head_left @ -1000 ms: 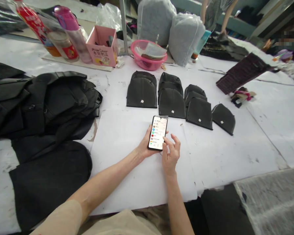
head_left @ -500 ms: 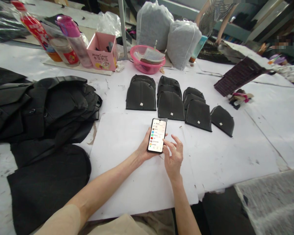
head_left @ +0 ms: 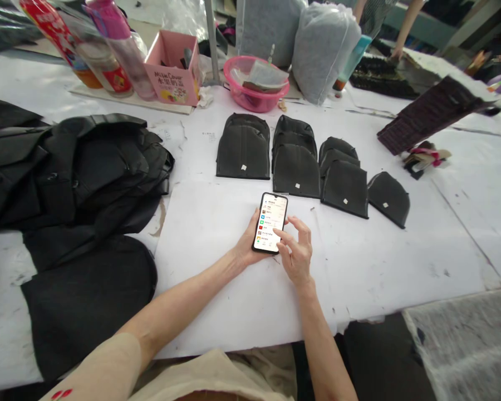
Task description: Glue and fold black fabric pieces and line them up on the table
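A black-edged smartphone with a lit white list on its screen rests in my left hand, whose fingers wrap round it from behind and the left side. My right hand is at the phone's lower right, fingers spread and bent. Its index fingertip lies over the screen; whether it touches the glass I cannot tell. Beyond the phone, stacks of black curved fabric pieces bear small pale stickers. One black piece lies apart at the right end.
Black fabric parts are heaped on the white table at left. A pink box, a pink basin, bottles and wrapped bundles stand along the back. A dark upright block is at right. Another person's arm shows at the far back.
My right index finger has moved left, from the phone's edge to over its screen. The whole view has shifted slightly, with the back items higher in the picture.
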Demonstrator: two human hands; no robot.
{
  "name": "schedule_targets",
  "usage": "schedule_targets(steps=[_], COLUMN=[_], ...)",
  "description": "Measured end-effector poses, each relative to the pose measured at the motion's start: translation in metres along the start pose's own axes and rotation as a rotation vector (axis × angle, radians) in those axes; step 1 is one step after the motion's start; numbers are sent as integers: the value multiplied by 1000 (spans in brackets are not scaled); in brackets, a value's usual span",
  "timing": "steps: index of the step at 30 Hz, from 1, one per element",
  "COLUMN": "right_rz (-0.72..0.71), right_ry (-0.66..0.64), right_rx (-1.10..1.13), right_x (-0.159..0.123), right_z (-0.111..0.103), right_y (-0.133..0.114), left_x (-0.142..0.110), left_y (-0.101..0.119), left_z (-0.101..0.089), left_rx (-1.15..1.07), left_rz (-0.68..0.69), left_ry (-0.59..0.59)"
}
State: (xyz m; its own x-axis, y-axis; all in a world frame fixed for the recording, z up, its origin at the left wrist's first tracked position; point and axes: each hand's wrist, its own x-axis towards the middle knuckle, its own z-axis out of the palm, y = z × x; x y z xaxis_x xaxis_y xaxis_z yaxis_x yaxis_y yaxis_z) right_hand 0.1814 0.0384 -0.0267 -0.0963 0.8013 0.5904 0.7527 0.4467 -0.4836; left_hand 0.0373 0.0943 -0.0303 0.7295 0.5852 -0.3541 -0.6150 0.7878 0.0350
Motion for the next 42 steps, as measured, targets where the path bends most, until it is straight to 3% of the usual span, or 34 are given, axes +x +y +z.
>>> schedule_targets(steps=[7,27,35,42], right_rz=[24,156,54,-10], right_ry=[-54,-27,-24,-69], right_rx=[2,-65,-28,5], right_x=[-4,-7,-5,-5], right_z=[3,8,6,4], right_y=[4,11,7,5], left_x=[0,-1,0,1], left_y=[1,1,0,0], left_z=[-1,1,-2,-2], left_rx=[-24,-16,5,-28], left_rz=[-4,-40,7,-28], left_ry=[12,23,9,9])
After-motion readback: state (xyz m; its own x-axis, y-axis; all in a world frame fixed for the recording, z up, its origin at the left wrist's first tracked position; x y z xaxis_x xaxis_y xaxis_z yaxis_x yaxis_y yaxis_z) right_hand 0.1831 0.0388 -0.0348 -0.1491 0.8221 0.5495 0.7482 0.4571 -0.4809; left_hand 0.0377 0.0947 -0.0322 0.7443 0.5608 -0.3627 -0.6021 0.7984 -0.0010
